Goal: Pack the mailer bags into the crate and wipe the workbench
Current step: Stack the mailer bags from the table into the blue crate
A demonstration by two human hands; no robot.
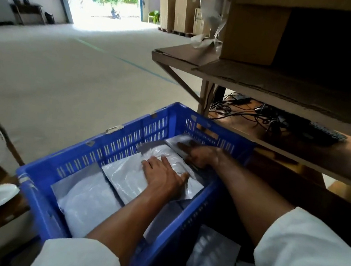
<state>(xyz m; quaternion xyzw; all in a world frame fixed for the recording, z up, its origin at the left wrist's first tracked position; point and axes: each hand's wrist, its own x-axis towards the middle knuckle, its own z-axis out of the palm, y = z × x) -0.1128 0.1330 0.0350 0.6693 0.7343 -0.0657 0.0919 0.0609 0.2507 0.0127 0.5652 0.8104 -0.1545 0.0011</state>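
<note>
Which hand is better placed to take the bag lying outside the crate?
Probably the right hand: the outside bag lies beside the crate on that side; the left hand presses a packed bag.

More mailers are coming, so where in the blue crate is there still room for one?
Atop the near-left bag, bordered by the walls of the crate and the middle bag; no hand is on it. The far-right end is crowded: the left hand presses the middle bag, and the right hand lies on the far bag.
</note>
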